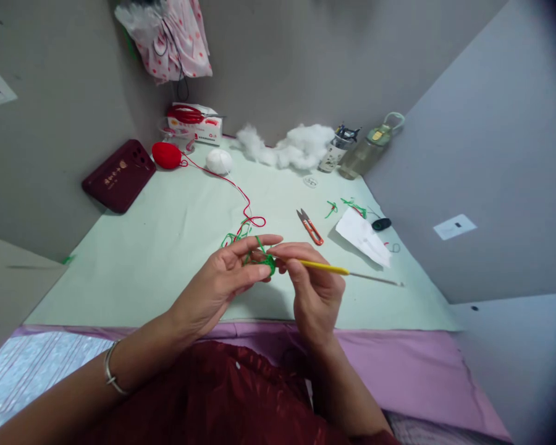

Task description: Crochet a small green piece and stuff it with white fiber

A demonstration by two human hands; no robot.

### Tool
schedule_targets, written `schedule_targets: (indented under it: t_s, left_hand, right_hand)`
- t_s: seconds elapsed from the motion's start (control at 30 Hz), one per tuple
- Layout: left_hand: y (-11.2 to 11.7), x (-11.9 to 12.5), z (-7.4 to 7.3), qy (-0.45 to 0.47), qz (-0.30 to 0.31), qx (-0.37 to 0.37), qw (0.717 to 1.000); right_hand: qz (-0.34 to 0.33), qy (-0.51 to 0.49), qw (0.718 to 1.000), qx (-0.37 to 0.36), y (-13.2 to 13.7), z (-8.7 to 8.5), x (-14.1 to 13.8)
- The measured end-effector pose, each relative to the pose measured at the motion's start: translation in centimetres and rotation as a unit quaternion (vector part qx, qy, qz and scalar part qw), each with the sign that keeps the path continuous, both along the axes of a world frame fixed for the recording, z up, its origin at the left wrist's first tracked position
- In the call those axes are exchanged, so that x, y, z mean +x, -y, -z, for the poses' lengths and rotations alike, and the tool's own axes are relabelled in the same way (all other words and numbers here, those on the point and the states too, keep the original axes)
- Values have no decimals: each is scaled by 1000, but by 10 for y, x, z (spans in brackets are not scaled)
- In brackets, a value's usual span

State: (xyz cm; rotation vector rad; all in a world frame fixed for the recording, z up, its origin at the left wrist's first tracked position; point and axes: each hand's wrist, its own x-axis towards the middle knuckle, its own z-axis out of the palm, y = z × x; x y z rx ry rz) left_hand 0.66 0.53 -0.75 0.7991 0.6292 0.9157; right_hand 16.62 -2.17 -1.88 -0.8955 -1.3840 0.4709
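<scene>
My left hand (pixel 222 278) pinches a small green crocheted piece (pixel 265 262) between thumb and fingers, above the pale green table top (pixel 157 247). My right hand (pixel 312 284) grips a crochet hook with a yellow handle (pixel 327 267), its tip at the green piece and its metal end pointing right. Green yarn (pixel 234 237) trails from the piece onto the table. Red yarn (pixel 241 194) runs from beside it back to a red ball (pixel 166 155) at the far left.
Orange thread snips (pixel 310 227), a white paper (pixel 364 237), green yarn scraps (pixel 347 206) and a small black object (pixel 380 224) lie right of centre. At the back are a white ball (pixel 219 161), stuffing (pixel 296 147), two bottles (pixel 354 151), a box (pixel 197 127) and a maroon case (pixel 119 175).
</scene>
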Motion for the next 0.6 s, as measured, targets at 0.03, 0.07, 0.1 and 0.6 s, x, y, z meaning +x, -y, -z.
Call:
schedule_targets:
  t_s: [0.03,0.07,0.1,0.6]
  left_hand:
    - [1,1,0,-13,-9,10,1000]
    - [2,3,0,-24,-21,15,999]
    - [2,4,1,-31,-35,17,999]
    - [-1,-1,2,-25,-18,44,999]
  right_hand:
    - [6,19,1000,9,0,2,-1]
    - [19,41,999,21,1,4,-1]
    - [38,71,996,33,2,6,-2]
    - [-37,-73,993,-81,-1,0,3]
